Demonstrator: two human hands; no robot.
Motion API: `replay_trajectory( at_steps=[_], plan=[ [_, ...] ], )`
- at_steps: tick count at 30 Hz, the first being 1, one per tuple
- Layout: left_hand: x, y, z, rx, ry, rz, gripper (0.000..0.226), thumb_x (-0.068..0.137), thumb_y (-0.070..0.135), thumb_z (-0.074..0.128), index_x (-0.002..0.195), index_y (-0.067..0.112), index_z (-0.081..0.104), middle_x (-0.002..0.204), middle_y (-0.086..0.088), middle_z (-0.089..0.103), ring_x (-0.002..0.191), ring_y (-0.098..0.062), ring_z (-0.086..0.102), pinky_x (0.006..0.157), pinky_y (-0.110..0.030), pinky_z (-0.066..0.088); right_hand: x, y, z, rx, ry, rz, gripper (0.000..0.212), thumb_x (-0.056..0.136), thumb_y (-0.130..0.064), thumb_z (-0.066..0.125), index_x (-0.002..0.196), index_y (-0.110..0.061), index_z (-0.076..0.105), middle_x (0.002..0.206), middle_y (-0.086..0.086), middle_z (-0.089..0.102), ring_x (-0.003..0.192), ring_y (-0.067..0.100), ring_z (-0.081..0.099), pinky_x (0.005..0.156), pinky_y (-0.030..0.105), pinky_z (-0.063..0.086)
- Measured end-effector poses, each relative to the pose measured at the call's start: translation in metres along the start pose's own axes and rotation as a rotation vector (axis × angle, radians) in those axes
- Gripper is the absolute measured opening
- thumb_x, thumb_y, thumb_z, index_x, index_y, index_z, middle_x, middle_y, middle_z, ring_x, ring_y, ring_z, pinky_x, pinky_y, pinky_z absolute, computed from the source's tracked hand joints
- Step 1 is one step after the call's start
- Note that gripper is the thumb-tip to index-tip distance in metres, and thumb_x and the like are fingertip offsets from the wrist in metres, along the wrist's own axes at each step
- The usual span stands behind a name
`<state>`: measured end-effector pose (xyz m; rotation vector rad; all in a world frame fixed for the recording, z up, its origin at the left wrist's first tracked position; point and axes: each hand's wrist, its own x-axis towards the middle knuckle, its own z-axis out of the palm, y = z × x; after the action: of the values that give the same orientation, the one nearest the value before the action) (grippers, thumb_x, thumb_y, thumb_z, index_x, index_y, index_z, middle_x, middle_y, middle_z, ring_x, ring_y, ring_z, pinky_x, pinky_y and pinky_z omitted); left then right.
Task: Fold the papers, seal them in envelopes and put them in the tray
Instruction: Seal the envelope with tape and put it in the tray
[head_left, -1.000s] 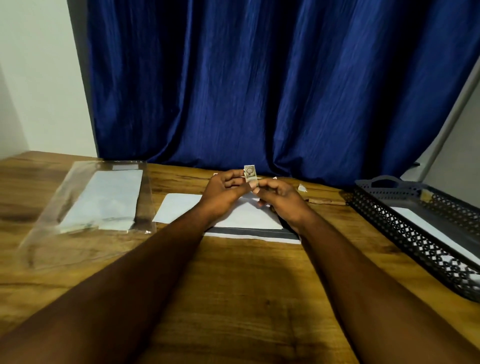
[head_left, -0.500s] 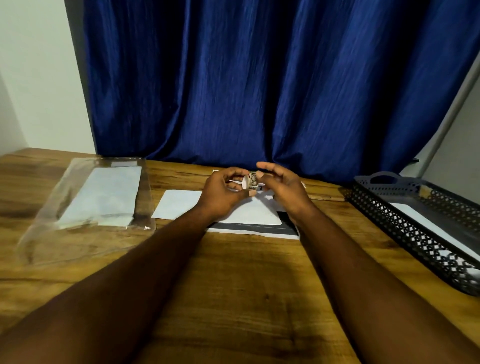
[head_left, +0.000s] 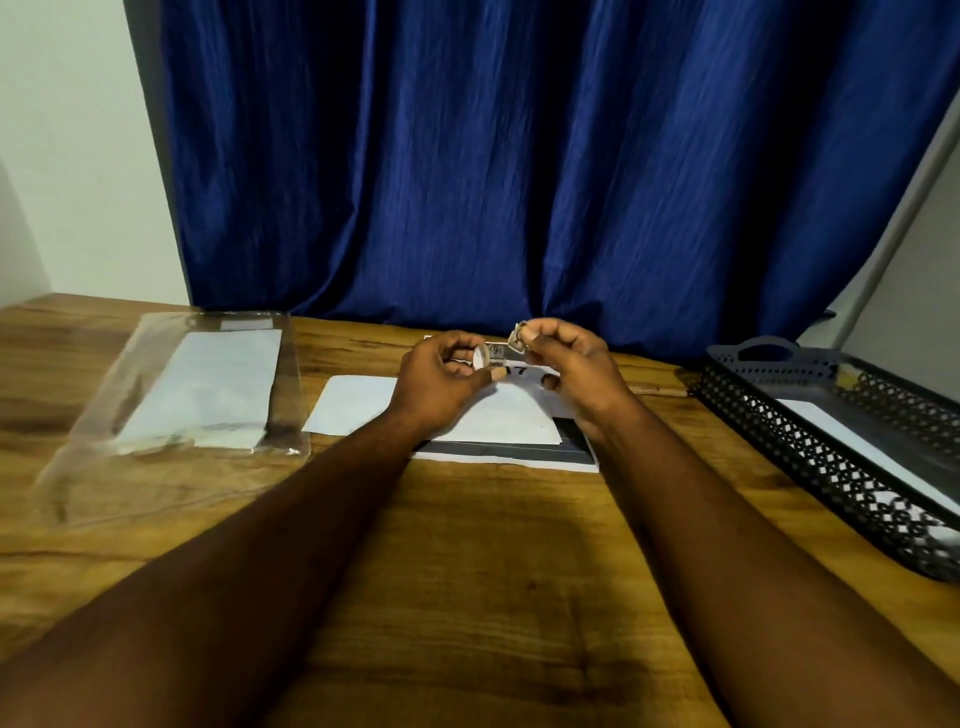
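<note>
Sealing the envelope (head_left: 483, 421): left hand (head_left: 441, 382) holds a small tape roll (head_left: 489, 356), right hand (head_left: 571, 374) pinches its end; tearing likely follows.

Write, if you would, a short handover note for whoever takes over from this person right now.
Left grip holds a small sticker roll; right grip pinches its free end.
White envelope lies on the table below both, on a dark-edged sheet.
Done: a white piece, likely an envelope, lies in the tray.
Left: seal this envelope, tray it; white sheets wait in the plastic sleeve.
</note>
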<state>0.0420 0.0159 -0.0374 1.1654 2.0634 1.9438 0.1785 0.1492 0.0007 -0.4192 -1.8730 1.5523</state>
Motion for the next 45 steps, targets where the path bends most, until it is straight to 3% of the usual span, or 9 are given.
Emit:
replay_trajectory(
  at_steps=[5,10,18,23,28,32,35,38,45],
  plan=[
    [0.001,0.001,0.0,-0.021,-0.03,0.075,0.049,0.073,0.018,0.096,0.117,0.018,0.074,0.108,0.005,0.078,0.103,-0.013,0.073,0.094,-0.037,0.062,-0.003,0.003,0.004,-0.028,-0.077,0.113,0.012,0.102,-0.024,0.068,0.106,-0.023,0.079,0.096,-0.002,0.08,0.085,0.013,0.067,0.073,0.032,0.044],
    [-0.003,0.003,0.002,0.059,-0.021,0.142,0.046,0.076,0.02,0.094,0.118,0.02,0.075,0.109,0.011,0.078,0.102,-0.004,0.072,0.095,-0.037,0.061,-0.004,0.001,0.008,0.018,-0.049,0.064,0.019,0.104,-0.012,0.065,0.118,-0.004,0.076,0.098,0.004,0.08,0.074,0.004,0.073,0.058,0.014,0.051],
    [-0.011,0.01,0.005,0.485,-0.046,0.12,0.061,0.088,0.059,0.076,0.139,0.03,0.058,0.136,0.005,0.065,0.122,-0.016,0.061,0.1,-0.042,0.057,0.024,0.006,-0.01,-0.041,0.182,0.046,0.016,0.102,-0.014,0.069,0.114,-0.012,0.081,0.099,-0.002,0.082,0.078,0.002,0.073,0.063,0.012,0.052],
    [-0.01,0.02,0.01,1.001,-0.309,0.18,0.075,0.097,0.077,0.041,0.155,0.029,0.045,0.163,-0.001,0.044,0.15,-0.025,0.037,0.12,-0.055,0.032,0.057,0.02,-0.041,-0.713,0.28,-0.067,0.012,0.101,-0.019,0.069,0.097,-0.018,0.08,0.095,-0.001,0.078,0.092,0.017,0.071,0.088,0.033,0.057],
    [-0.006,0.021,0.012,1.112,-0.395,0.118,0.082,0.096,0.082,0.03,0.159,0.03,0.039,0.165,-0.001,0.042,0.151,-0.028,0.037,0.121,-0.06,0.027,0.077,0.024,-0.045,-1.128,0.205,-0.036,0.013,0.101,-0.017,0.063,0.092,-0.026,0.065,0.098,0.003,0.069,0.092,0.022,0.061,0.08,0.035,0.047],
    [-0.005,0.02,0.013,1.12,-0.425,0.09,0.082,0.096,0.082,0.034,0.16,0.031,0.037,0.167,-0.001,0.038,0.153,-0.028,0.034,0.122,-0.062,0.024,0.091,0.022,-0.041,-1.278,0.098,-0.033,0.006,0.099,-0.018,0.069,0.104,-0.021,0.071,0.102,0.004,0.067,0.095,0.022,0.061,0.082,0.034,0.044],
    [-0.004,0.02,0.014,1.12,-0.433,0.085,0.082,0.095,0.082,0.036,0.16,0.032,0.036,0.167,-0.001,0.037,0.153,-0.028,0.033,0.121,-0.062,0.023,0.095,0.024,-0.041,-1.374,0.038,-0.014,0.01,0.099,-0.022,0.07,0.108,-0.024,0.073,0.106,0.005,0.069,0.095,0.021,0.058,0.098,0.041,0.05],
    [-0.003,0.02,0.014,1.103,-0.441,0.082,0.082,0.095,0.082,0.038,0.16,0.033,0.035,0.168,-0.001,0.035,0.154,-0.028,0.03,0.122,-0.062,0.022,0.094,0.031,-0.046,-1.312,0.106,-0.027,0.008,0.101,-0.025,0.064,0.105,-0.027,0.072,0.105,0.001,0.07,0.1,0.021,0.058,0.109,0.048,0.041],
    [-0.001,0.018,0.013,1.038,-0.424,0.073,0.084,0.093,0.08,0.047,0.162,0.035,0.03,0.173,-0.001,0.025,0.159,-0.028,0.02,0.124,-0.064,0.012,0.079,0.034,-0.048,-0.723,0.329,-0.086,0.006,0.098,-0.018,0.073,0.095,-0.02,0.078,0.091,-0.003,0.077,0.086,0.016,0.07,0.091,0.035,0.06]
  ],
)
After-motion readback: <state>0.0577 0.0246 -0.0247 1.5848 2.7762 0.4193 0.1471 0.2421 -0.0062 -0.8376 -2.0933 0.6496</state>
